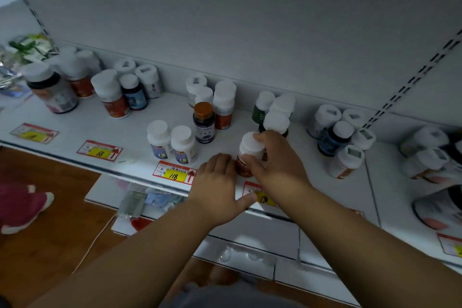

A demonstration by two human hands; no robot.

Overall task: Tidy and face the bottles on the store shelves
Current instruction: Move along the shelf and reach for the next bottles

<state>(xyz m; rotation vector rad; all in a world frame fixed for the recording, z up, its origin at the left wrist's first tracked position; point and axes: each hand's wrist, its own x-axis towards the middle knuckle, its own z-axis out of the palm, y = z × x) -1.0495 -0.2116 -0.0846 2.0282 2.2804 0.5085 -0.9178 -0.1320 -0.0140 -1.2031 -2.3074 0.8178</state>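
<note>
Shelf point(140, 132): hands on red-labelled bottle point(246, 157)

A white-capped plastic bottle with a red-orange label point(246, 157) is held upright near the front edge of the white metal shelf point(75, 130), among other capped bottles.

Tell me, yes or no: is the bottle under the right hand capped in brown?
No. The red-labelled bottle that the right hand holds has a white cap; the only brown cap sits on the dark purple bottle behind.
</note>
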